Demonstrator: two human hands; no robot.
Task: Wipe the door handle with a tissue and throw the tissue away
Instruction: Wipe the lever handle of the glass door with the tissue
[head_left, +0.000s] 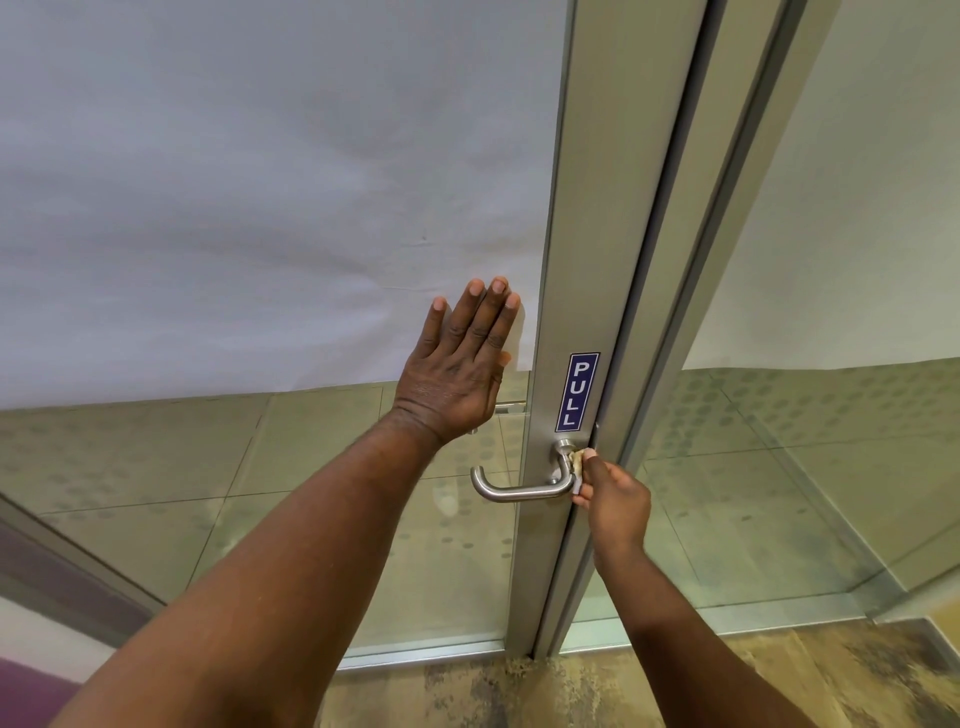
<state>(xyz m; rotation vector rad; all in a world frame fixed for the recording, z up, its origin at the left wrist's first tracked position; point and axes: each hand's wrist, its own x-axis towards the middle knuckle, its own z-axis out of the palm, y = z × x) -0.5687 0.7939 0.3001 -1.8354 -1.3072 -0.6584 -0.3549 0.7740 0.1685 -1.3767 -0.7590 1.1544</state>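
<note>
A brushed-metal lever door handle (511, 490) sticks out to the left from the aluminium stile of a glass door (582, 260). My right hand (613, 496) is closed around a small crumpled tissue (576, 460) and presses it against the handle's right end, by its round base. My left hand (462, 364) lies flat on the frosted glass just left of the stile, above the handle, fingers spread and pointing up, holding nothing.
A blue PULL sticker (577, 392) sits on the stile above the handle. A second aluminium frame post (727, 208) and a glass panel stand to the right. Mottled carpet (519, 696) lies below, and a purple surface (31, 691) shows at the lower left.
</note>
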